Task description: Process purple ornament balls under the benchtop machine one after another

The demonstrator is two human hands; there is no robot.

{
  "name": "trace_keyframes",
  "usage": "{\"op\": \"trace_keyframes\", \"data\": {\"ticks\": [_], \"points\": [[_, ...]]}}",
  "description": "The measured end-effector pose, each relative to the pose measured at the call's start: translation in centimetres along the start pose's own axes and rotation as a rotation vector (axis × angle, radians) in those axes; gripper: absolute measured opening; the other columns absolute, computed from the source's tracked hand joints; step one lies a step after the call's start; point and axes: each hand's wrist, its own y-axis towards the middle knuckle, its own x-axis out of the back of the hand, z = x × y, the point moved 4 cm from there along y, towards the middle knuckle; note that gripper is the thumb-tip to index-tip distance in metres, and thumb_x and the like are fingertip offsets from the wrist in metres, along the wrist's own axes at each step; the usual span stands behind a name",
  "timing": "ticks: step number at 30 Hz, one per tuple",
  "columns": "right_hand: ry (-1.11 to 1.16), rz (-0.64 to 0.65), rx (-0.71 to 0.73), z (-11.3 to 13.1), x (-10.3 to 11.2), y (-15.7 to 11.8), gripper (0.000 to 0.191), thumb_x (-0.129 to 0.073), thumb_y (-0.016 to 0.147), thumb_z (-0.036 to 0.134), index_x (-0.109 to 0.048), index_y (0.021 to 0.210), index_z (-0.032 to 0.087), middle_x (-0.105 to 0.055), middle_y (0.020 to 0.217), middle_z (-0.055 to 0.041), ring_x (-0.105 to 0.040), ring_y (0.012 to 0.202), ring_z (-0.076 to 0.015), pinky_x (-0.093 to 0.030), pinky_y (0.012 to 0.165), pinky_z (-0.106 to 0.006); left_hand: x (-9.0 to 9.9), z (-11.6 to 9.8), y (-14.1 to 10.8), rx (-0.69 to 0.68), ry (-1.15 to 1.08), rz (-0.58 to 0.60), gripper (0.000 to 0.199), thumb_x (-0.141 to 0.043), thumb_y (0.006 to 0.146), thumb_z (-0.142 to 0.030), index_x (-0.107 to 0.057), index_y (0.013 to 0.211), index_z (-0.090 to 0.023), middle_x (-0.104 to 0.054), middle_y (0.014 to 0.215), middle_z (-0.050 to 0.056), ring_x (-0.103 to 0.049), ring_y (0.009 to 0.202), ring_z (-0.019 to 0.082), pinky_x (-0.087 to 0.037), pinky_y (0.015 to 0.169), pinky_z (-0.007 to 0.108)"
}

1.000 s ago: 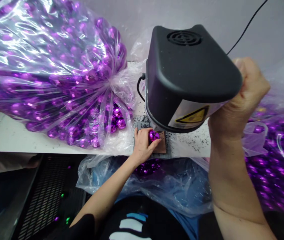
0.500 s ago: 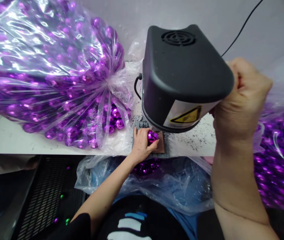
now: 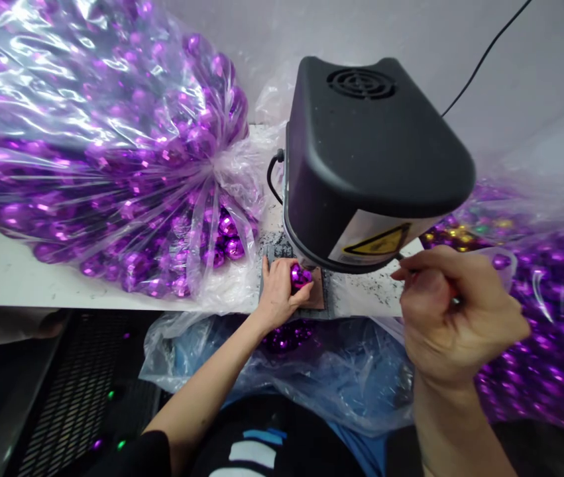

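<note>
My left fingers (image 3: 282,270) hold a glossy, faceted purple bauble (image 3: 299,275). The black machine housing (image 3: 386,146) looks like smooth, matt plastic; the clear bag (image 3: 87,132) at upper left is thin, shiny, crinkled plastic; the white surface (image 3: 3,271) looks smooth.

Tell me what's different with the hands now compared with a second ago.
The right hand has moved down the picture, from beside the black machine head to below its right end. Its fingers are curled; whether they grip anything is unclear. The left hand still holds the faceted purple ball at the brown block, under the machine head.
</note>
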Motion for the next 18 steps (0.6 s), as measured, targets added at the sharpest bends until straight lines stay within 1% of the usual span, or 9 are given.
{"op": "trace_keyframes", "data": {"ticks": [2, 4, 7, 8, 11, 14, 16, 18], "points": [[0.030, 0.023, -0.013, -0.2, -0.1, -0.7, 0.016, -0.053, 0.082, 0.020, -0.064, 0.090, 0.027, -0.058, 0.073, 0.0016, -0.054, 0.064, -0.0092, -0.036, 0.053, -0.028, 0.0, 0.0, 0.0, 0.003, -0.001, -0.005, 0.033, -0.063, 0.086, -0.029, -0.050, 0.114, -0.019, -0.062, 0.111, 0.008, -0.053, 0.113, 0.027, -0.031, 0.109, 0.050], [0.061, 0.031, -0.006, -0.4, -0.3, -1.2, 0.019, -0.052, 0.081, 0.019, -0.064, 0.092, 0.028, -0.056, 0.072, 0.0010, -0.052, 0.063, -0.0095, -0.034, 0.052, -0.029, 0.1, 0.0, 0.0, 0.002, -0.007, -0.012, 0.032, -0.063, 0.086, -0.028, -0.051, 0.113, -0.019, -0.062, 0.110, 0.008, -0.054, 0.111, 0.027, -0.032, 0.109, 0.050], [0.090, -0.015, 0.046, -0.7, -0.6, -1.7, 0.017, -0.053, 0.081, 0.016, -0.064, 0.091, 0.025, -0.053, 0.067, 0.0011, -0.044, 0.056, -0.0073, -0.030, 0.049, -0.027, 0.1, -0.1, 0.0, -0.010, -0.035, -0.015, 0.030, -0.061, 0.087, -0.028, -0.051, 0.114, -0.018, -0.063, 0.109, 0.008, -0.055, 0.110, 0.026, -0.032, 0.109, 0.050], [0.099, -0.031, 0.061, -0.9, -0.7, -1.9, 0.016, -0.053, 0.081, 0.016, -0.064, 0.091, 0.023, -0.053, 0.067, 0.0011, -0.044, 0.055, -0.0067, -0.030, 0.048, -0.026, 0.1, -0.1, -0.1, -0.011, -0.045, -0.011, 0.030, -0.060, 0.088, -0.029, -0.051, 0.114, -0.018, -0.063, 0.109, 0.008, -0.055, 0.110, 0.026, -0.032, 0.109, 0.050], [0.130, -0.036, 0.091, -1.4, -1.1, -2.3, 0.015, -0.058, 0.078, 0.013, -0.062, 0.091, 0.020, -0.053, 0.066, 0.0013, -0.046, 0.056, -0.0058, -0.032, 0.048, -0.024, 0.0, -0.1, -0.1, 0.006, -0.067, 0.014, 0.026, -0.058, 0.089, -0.032, -0.054, 0.111, -0.019, -0.063, 0.110, 0.009, -0.055, 0.110, 0.026, -0.032, 0.109, 0.050], [0.153, -0.040, 0.142, -1.6, -1.6, -2.6, 0.018, -0.062, 0.071, 0.005, -0.060, 0.086, 0.015, -0.050, 0.064, 0.0022, -0.047, 0.058, -0.0041, -0.034, 0.051, -0.020, -0.1, 0.0, -0.1, 0.030, -0.084, 0.041, 0.024, -0.058, 0.089, -0.033, -0.056, 0.109, -0.020, -0.063, 0.109, 0.009, -0.055, 0.110, 0.026, -0.031, 0.110, 0.051], [0.155, -0.078, 0.173, -1.5, -1.9, -2.7, 0.018, -0.062, 0.070, 0.001, -0.058, 0.083, 0.013, -0.051, 0.065, 0.0018, -0.050, 0.062, -0.0040, -0.037, 0.054, -0.020, -0.2, 0.1, -0.1, 0.041, -0.094, 0.050, 0.025, -0.059, 0.088, -0.033, -0.057, 0.109, -0.020, -0.063, 0.108, 0.008, -0.055, 0.110, 0.026, -0.029, 0.111, 0.051], [0.128, -0.128, 0.191, -1.5, -2.1, -2.9, 0.013, -0.060, 0.073, 0.002, -0.055, 0.079, 0.012, -0.050, 0.066, 0.0012, -0.052, 0.066, -0.0044, -0.039, 0.057, -0.020, -0.3, 0.2, -0.1, 0.048, -0.104, 0.054, 0.025, -0.060, 0.087, -0.032, -0.058, 0.110, -0.021, -0.064, 0.107, 0.008, -0.055, 0.110, 0.026, -0.029, 0.112, 0.051]]}}
